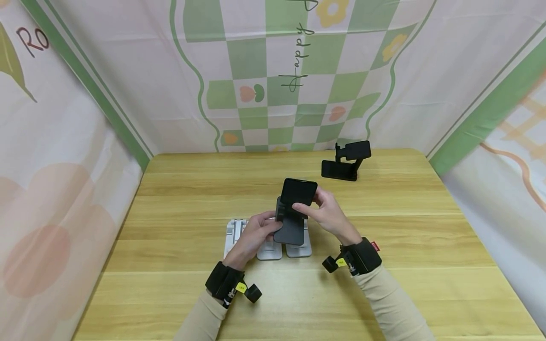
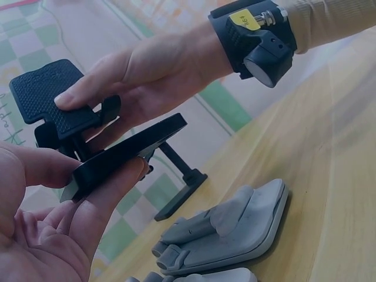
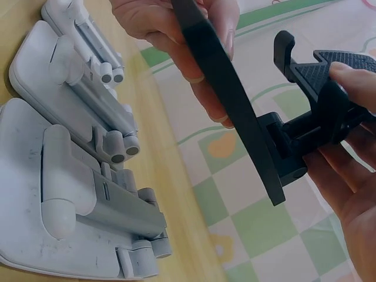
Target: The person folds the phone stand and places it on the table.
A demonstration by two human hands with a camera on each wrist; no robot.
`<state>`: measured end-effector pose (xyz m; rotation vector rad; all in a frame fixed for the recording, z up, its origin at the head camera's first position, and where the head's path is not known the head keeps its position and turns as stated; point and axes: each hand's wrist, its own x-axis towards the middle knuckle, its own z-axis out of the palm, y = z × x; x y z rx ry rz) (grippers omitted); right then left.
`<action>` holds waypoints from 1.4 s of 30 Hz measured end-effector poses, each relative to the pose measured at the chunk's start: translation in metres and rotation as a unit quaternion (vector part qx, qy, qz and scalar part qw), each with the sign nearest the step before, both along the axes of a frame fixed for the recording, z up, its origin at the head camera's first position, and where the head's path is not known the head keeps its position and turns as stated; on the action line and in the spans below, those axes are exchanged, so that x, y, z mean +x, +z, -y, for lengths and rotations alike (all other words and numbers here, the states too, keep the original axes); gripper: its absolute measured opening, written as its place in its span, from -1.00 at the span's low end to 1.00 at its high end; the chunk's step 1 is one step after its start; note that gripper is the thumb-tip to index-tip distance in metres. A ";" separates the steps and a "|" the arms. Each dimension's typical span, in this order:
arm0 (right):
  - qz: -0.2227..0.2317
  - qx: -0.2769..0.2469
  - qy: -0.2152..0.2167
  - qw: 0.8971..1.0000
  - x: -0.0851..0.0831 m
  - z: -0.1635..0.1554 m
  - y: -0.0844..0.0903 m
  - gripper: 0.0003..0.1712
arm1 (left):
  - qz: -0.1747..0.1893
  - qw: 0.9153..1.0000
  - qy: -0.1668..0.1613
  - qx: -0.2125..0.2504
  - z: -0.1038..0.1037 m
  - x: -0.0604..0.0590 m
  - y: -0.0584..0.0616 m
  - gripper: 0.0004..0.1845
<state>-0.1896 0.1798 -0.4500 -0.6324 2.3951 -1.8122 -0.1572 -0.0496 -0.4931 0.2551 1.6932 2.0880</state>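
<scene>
- Phone stand (image 1: 291,233), black, is being held in the air above the counter (image 1: 179,222), its base (image 3: 232,106) and its upper plate (image 1: 298,190) sitting at an angle to each other.
- Left grip (image 1: 258,231) is grasping the base, thumb on one side and fingers on the other; it is seemingly serving as the anchor, so a firm hold is helping here.
- Right grip (image 1: 329,215) is pinching the plate, its thumb pressing on the textured face.
- Hinge (image 3: 288,167) is joining base and arm; the step in hand is probably adjusting the plate's angle, so slow, even pressure is likely working better than a jerk.
- Hooks (image 3: 284,56) are sticking out from the plate and are probably giving poor leverage; pushing on the broad plate is looking safer.
- Right-hand fingers are lying close to the moving parts, so a nip is being risked if those parts are closing.
- White stands (image 3: 64,247) are lying folded on the counter below; working above them is probably avoiding knocks.
- Another black stand (image 1: 337,170) is standing unfolded farther back on the right, well apart from the work.
</scene>
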 end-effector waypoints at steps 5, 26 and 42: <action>-0.018 0.000 -0.012 1.000 0.000 0.001 -0.002 -0.52 | 0.002 1.000 -0.002 0.001 0.000 0.001 0.000 -0.48; -0.075 -0.017 -0.044 0.996 -0.003 0.007 -0.005 -0.61 | 0.014 1.000 -0.005 0.020 -0.001 0.002 -0.001 -0.45; -0.106 -0.026 -0.044 0.993 -0.006 0.008 -0.008 -0.60 | 0.012 1.000 -0.009 0.018 0.000 0.002 -0.004 -0.46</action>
